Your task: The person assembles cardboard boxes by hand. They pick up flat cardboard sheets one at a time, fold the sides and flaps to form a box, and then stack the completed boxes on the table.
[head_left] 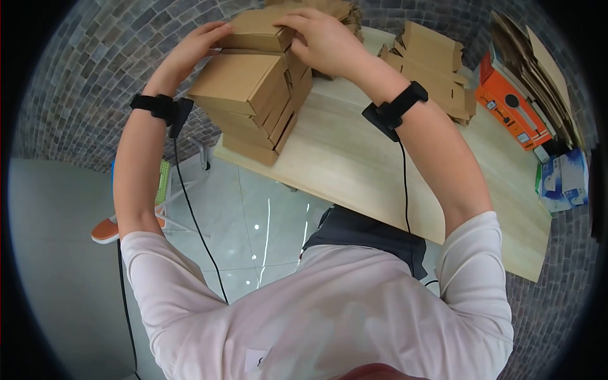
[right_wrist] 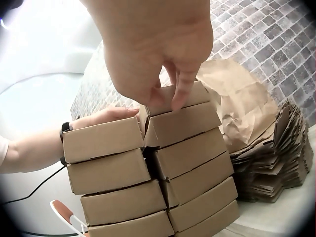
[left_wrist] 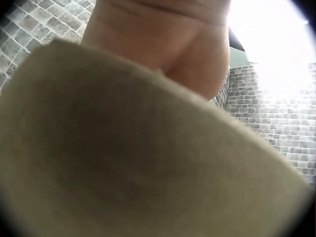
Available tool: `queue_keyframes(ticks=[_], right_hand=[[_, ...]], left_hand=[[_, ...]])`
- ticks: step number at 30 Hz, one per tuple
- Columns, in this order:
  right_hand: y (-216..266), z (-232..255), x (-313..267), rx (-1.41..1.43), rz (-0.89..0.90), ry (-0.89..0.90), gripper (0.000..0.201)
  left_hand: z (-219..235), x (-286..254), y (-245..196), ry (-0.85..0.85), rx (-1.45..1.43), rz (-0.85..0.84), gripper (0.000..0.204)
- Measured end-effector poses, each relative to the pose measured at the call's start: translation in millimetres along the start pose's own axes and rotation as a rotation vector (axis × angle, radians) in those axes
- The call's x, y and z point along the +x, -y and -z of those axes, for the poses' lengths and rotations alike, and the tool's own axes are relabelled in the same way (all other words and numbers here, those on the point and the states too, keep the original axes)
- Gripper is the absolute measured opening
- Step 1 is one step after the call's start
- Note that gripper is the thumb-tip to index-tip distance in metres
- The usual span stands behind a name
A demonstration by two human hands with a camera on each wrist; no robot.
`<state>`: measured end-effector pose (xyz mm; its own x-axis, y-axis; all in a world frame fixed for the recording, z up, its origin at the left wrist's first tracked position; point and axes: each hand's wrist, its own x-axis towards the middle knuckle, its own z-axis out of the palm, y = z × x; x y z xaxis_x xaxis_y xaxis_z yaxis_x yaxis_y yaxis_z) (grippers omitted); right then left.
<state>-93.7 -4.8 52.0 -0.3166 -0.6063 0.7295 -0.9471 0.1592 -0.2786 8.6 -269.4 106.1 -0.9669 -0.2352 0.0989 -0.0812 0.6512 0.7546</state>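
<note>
Two side-by-side stacks of small brown cardboard boxes stand at the table's left end. My right hand reaches over the far stack and pinches the edge of its top cardboard box, fingers on the upper face and thumb lower down. In the right wrist view, the fingertips press on that top box. My left hand touches the same box's left side with straight fingers. The near stack's top box sits just in front of it. A blurred cardboard surface fills most of the left wrist view.
Behind the stacks lies a pile of flattened cardboard with crumpled brown paper. More flat cardboard lies on the table. An orange box and a blue-white packet stand at the right. Brick-patterned wall rises behind.
</note>
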Motion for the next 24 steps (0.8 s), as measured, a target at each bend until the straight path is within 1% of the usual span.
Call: queue_keyframes(ticks=[2, 4, 5, 6, 7, 9, 10, 11, 12, 13, 14, 15, 16, 18, 19, 21, 22, 24], right_hand=[[-2, -5, 0, 0.021, 0.01, -0.029, 0.039], [-3, -1, -2, 0.04, 0.023, -0.058, 0.039], [-4, 7, -6, 0.004, 0.077, -0.101, 0.04], [-4, 14, -13, -0.033, 0.13, -0.142, 0.043], [-5, 21, -24, -0.04, 0.121, -0.138, 0.043], [-8, 39, -47, -0.012, -0.065, -0.033, 0.036], [-12, 49, -62, -0.017, -0.075, -0.03, 0.036], [-19, 60, -77, -0.023, -0.123, 0.038, 0.037], [-26, 71, -91, -0.031, -0.17, 0.103, 0.039], [-28, 81, -108, -0.037, -0.183, 0.098, 0.039], [-32, 92, -123, -0.006, -0.272, 0.122, 0.036], [-36, 102, -138, 0.024, -0.365, 0.145, 0.033], [-40, 111, -153, 0.01, -0.383, 0.135, 0.033], [-48, 128, -182, -0.054, -0.627, 0.213, 0.035], [-51, 137, -196, -0.071, -0.643, 0.202, 0.035], [-57, 153, -220, -0.12, -0.711, 0.131, 0.034], [-59, 162, -230, -0.137, -0.722, 0.118, 0.034], [-63, 177, -245, -0.257, -0.802, 0.04, 0.037]], left_hand=[[-1, 0, 2, -0.007, -0.027, -0.015, 0.068], [0, -1, 0, -0.056, 0.057, -0.032, 0.067], [2, -3, -4, -0.05, 0.057, -0.036, 0.067], [6, -9, -7, -0.169, 0.144, -0.084, 0.064], [7, -19, -13, -0.286, 0.229, -0.13, 0.06], [3, -45, -21, -0.437, 0.257, -0.452, 0.052], [-10, -75, -43, -0.49, 0.299, -0.514, 0.046], [-31, -109, -67, -0.546, 0.342, -0.58, 0.04], [-53, -135, -72, -0.494, 0.314, -0.631, 0.038], [-75, -158, -74, -0.435, 0.285, -0.681, 0.035], [-98, -177, -80, -0.19, 0.276, -0.757, 0.035], [-128, -186, -86, -0.015, 0.204, -0.807, 0.038], [-158, -191, -87, 0.103, 0.19, -0.828, 0.038], [-209, -187, -85, 0.234, 0.115, -0.805, 0.036], [-228, -181, -80, 0.248, 0.105, -0.824, 0.036], [-259, -153, -72, 0.235, -0.024, -0.703, 0.034], [-268, -134, -71, 0.218, -0.008, -0.654, 0.035], [-278, -92, -75, 0.167, -0.007, -0.56, 0.036]])
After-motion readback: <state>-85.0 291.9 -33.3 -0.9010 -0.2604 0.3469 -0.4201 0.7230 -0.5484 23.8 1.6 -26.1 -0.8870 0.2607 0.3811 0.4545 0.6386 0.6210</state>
